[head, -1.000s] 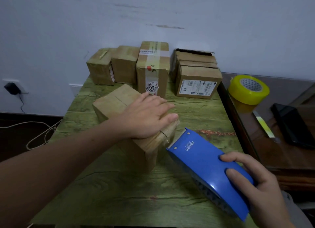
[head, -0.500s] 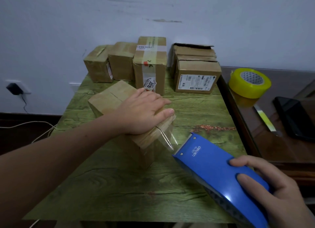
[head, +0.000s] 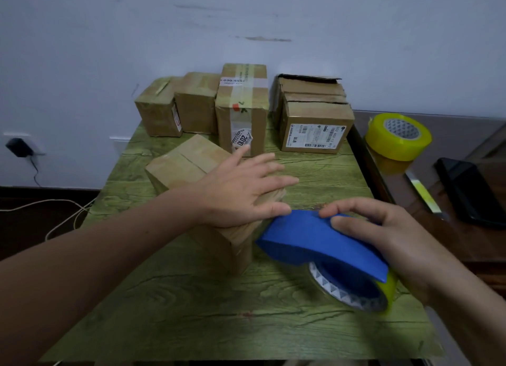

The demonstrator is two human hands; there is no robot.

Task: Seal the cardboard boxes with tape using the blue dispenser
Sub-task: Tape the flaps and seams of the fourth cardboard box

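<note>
A small cardboard box (head: 189, 163) lies in the middle of the green table (head: 191, 311). My left hand (head: 243, 184) presses flat on the box's top with straight, spread fingers. My right hand (head: 388, 245) grips the blue tape dispenser (head: 315, 239), which is tilted on its side against the box's near right corner. The roll of yellowish tape (head: 383, 291) shows under the blue cover. Whether tape joins the dispenser to the box is hidden.
Several more cardboard boxes (head: 312, 119) stand in a row along the wall at the table's back. On the dark table to the right lie a spare yellow tape roll (head: 397, 135), a knife (head: 421, 193) and a black phone (head: 471, 193). Cables hang at left.
The right hand has swung the dispenser back against the box's near corner and rolled it onto its side, ending the stretch of clear tape. The left hand's fingers have straightened and spread on the box.
</note>
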